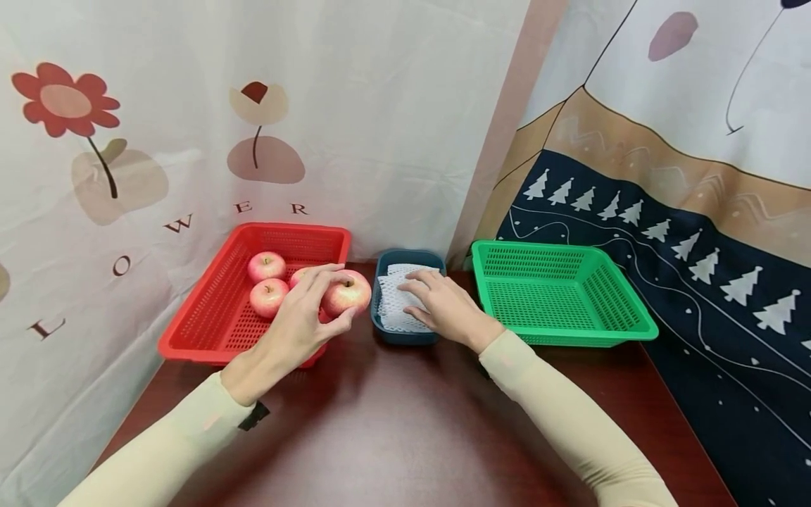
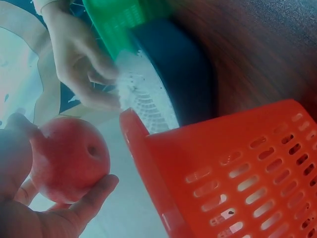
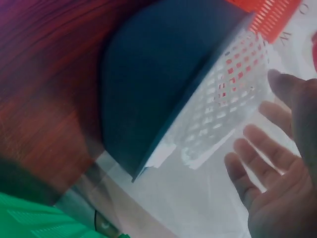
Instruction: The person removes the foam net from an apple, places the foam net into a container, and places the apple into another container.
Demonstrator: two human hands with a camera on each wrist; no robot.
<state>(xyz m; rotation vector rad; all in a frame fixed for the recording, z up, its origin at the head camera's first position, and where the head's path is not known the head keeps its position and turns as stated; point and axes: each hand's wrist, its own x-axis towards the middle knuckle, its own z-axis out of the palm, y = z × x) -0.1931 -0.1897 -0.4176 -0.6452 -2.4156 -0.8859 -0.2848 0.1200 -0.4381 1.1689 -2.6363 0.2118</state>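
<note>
My left hand [image 1: 296, 322] grips a red-and-yellow apple [image 1: 350, 294] between thumb and fingers, over the right side of the red basket [image 1: 190, 346]. In the left wrist view the dimple of this apple [image 2: 72, 158] faces the camera. My right hand [image 1: 451, 311] is over the dark blue box [image 1: 405, 338], its fingers spread and relaxed. White foam nets [image 1: 394, 310] fill that box. In the right wrist view the fingertips [image 3: 237, 166] stand just apart from the top foam net [image 3: 223, 94], with nothing between them.
Inside the red basket lie two apples, one behind [image 1: 266, 267] and one in front [image 1: 269, 298]; a third [image 1: 298, 277] is partly hidden by my left hand. To the right stands a green basket [image 1: 548, 334]. A printed curtain [image 1: 393, 127] hangs behind the brown table [image 1: 405, 422].
</note>
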